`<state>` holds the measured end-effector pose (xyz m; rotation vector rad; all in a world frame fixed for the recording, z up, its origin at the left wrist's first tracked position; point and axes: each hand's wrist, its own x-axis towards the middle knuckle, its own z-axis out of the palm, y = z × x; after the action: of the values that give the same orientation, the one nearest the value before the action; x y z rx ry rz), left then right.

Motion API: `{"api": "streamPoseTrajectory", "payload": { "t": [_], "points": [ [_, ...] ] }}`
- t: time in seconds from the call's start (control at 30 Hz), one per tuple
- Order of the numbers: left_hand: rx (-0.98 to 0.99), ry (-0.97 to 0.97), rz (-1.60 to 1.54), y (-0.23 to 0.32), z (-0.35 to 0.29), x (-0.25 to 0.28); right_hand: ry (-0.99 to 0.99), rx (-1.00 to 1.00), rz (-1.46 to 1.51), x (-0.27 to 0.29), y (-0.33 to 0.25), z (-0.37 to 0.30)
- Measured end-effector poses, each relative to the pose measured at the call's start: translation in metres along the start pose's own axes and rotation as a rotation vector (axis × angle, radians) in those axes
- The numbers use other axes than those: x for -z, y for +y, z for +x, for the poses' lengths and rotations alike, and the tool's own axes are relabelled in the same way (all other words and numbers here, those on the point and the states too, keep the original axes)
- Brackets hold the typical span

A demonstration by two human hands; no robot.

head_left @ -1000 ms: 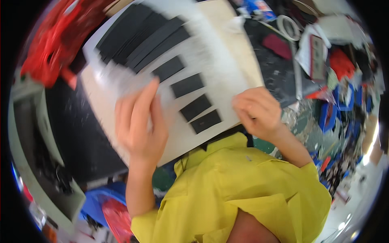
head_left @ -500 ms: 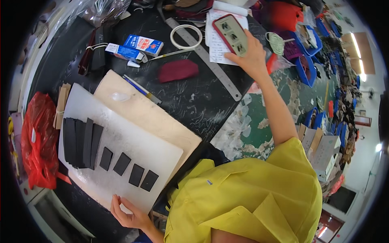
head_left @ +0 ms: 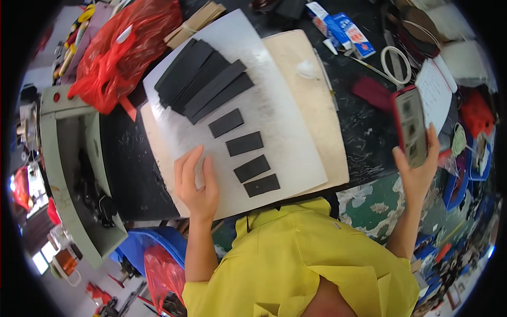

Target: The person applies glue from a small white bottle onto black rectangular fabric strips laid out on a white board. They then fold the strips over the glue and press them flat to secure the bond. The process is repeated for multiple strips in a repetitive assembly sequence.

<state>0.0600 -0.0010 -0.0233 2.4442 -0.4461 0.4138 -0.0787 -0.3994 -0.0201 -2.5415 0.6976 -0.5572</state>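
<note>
My right hand [head_left: 418, 169] grips the lower end of a phone [head_left: 411, 127] in a red case, thumb on one side and fingers on the other. Over the near left part of a white board [head_left: 288, 116], my left hand [head_left: 196, 182] holds nothing, its thumb apart from the raised fingers. Several small black rectangular pieces [head_left: 244, 143] lie in a slanting row on the board, to the right of that hand. Beyond them, long black strips [head_left: 203, 79] are fanned out in overlapping layers.
A beige sheet [head_left: 334, 148] lies under the board. Red plastic bag [head_left: 124, 55], bundled brown strips [head_left: 195, 24] and blue-and-white boxes [head_left: 351, 34] sit farther back. Near the phone are a notepad [head_left: 435, 87], white ring [head_left: 396, 66] and maroon cloth [head_left: 372, 94]. An open drawer [head_left: 68, 174] juts out at left.
The view has swung left. The phone has come off the notepad in my right hand and is nearer my body. My left hand has moved from the board's near edge onto its surface area.
</note>
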Motion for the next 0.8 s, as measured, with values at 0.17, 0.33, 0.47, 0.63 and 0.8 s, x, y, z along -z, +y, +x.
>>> {"api": "streamPoseTrajectory", "payload": {
  "t": [0.17,0.33,0.47,0.63,0.8],
  "points": [
    [-0.036,0.027,-0.040,-0.016,0.019,-0.009,-0.125,0.088,-0.127,-0.029,-0.015,-0.017],
    [-0.160,-0.010,-0.048,-0.030,0.042,-0.006,-0.191,0.120,-0.261,-0.033,-0.018,-0.022],
    [-0.342,-0.045,0.037,-0.040,0.077,-0.014,-0.130,0.242,-0.271,-0.022,-0.047,0.004],
    [-0.485,-0.064,0.050,-0.054,0.092,-0.020,-0.266,0.502,0.110,-0.022,-0.122,0.085],
    [-0.426,-0.002,-0.094,-0.060,0.097,-0.027,-0.308,1.016,0.194,-0.122,-0.215,0.203]
  ]
}}
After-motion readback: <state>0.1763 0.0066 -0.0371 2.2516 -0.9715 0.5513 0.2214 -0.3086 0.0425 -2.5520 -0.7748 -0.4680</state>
